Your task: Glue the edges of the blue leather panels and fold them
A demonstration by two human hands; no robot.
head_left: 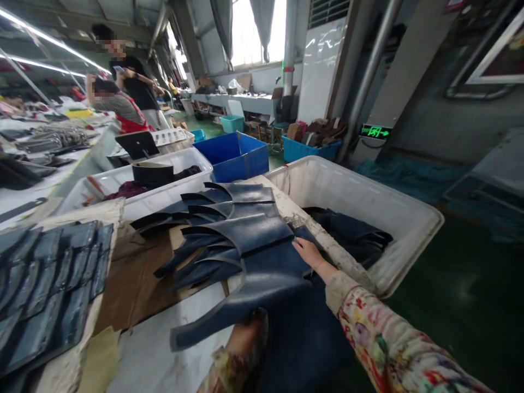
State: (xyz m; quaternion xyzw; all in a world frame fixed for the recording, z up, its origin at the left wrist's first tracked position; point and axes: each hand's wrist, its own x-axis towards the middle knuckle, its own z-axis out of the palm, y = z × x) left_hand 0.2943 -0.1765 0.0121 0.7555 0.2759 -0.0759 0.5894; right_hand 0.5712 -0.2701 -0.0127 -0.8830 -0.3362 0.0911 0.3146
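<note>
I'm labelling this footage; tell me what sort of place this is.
Likely a factory workshop for leather-like goods: overlapping dark blue cut panels, a white plastic tub holding more dark pieces, and a long workbench beneath the window.

Before me, overlapping pieces [262,224] lie partly on cardboard [135,278], my right hand [309,254] at their right edge, my left hand [248,335] at their near side. On my left, a board [115,214] bears rows of strips [53,284]. To the right stands a bin [368,183] with more pieces inside. Beyond the pieces are a tub [180,186], left, and a box [245,164] beside it.
</note>
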